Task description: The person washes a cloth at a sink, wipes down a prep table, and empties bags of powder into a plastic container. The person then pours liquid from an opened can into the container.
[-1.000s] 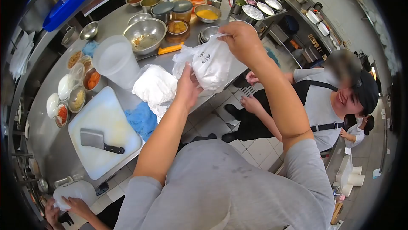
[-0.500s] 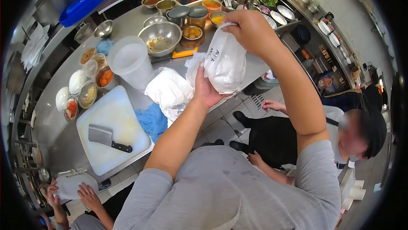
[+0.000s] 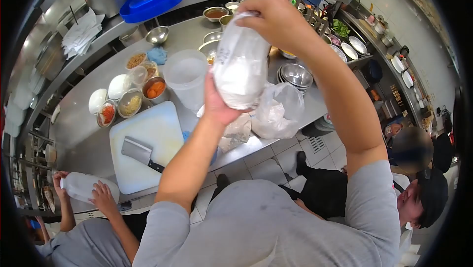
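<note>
My right hand pinches the gathered top of a translucent plastic bag that holds something white. From below and the left side, my left hand supports the same bag, its fingers partly hidden behind it. The bag hangs upright over the steel counter, with dark writing on its left side. Just right of and below it, another clear plastic bag lies crumpled at the counter edge. A tall translucent tub stands left of the held bag.
A cleaver lies on a white cutting board. Bowls of chopped food, such as carrots, stand behind the board. Steel bowls are stacked at the right. A co-worker at lower left holds a white container; another person is at right.
The view has turned leftward. Both hands have lifted the white-filled bag higher, and it now covers part of the bowls behind. The clear bag on the counter has come into fuller view.
</note>
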`<action>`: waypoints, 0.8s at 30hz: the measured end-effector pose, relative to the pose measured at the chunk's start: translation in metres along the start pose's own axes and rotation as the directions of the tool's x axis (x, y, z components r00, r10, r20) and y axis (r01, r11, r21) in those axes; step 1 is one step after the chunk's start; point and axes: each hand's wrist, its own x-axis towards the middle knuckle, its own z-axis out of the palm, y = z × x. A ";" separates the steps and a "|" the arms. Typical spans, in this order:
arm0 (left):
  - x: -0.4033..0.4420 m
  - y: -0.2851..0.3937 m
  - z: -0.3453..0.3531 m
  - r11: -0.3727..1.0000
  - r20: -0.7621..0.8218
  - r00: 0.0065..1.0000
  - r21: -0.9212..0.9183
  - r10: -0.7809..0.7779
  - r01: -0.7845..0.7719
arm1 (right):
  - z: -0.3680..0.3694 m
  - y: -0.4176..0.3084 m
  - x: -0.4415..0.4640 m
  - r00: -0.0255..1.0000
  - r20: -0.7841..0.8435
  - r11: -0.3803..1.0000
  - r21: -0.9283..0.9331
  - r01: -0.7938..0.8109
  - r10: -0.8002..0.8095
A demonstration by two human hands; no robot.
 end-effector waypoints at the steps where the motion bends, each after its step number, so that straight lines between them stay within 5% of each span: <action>1: -0.007 0.018 -0.004 0.992 -0.043 0.995 0.084 0.094 -0.091 | 0.010 -0.003 0.009 1.000 -0.018 0.997 0.075 -0.001 0.003; 5: -0.041 0.108 -0.020 0.898 -0.098 0.947 0.361 0.306 -0.253 | 0.067 -0.002 0.040 0.993 -0.011 0.940 0.325 -0.106 0.116; 13: -0.039 0.250 -0.058 0.726 -0.425 0.816 0.687 0.392 0.009 | 0.248 0.041 0.049 0.921 0.028 0.832 0.420 -0.363 0.388; 15: -0.019 0.268 -0.072 0.431 -0.457 0.714 0.871 0.530 0.237 | 0.288 0.047 0.031 0.916 0.000 0.844 0.389 -0.370 0.401; 17: -0.001 0.277 -0.078 0.351 -0.419 0.715 0.902 0.560 0.253 | 0.309 0.040 0.012 0.932 0.155 0.892 0.274 -0.359 0.327; 19: 0.008 0.253 -0.043 -0.225 -0.170 0.770 0.898 0.614 0.378 | 0.304 0.020 0.003 0.947 0.188 0.952 0.116 -0.284 0.260; 20: 0.017 0.247 -0.039 -0.216 -0.188 0.771 0.895 0.608 0.389 | 0.302 0.012 0.000 0.955 0.224 0.981 -0.043 -0.191 0.196; 22: 0.037 0.231 -0.036 -0.625 -0.034 0.839 0.650 0.543 0.432 | 0.305 0.011 -0.007 0.946 0.262 0.981 -0.092 -0.172 0.191; 24: 0.049 0.214 -0.046 -0.662 -0.052 0.861 0.617 0.505 0.426 | 0.302 0.012 -0.013 0.937 0.296 0.979 -0.143 -0.146 0.183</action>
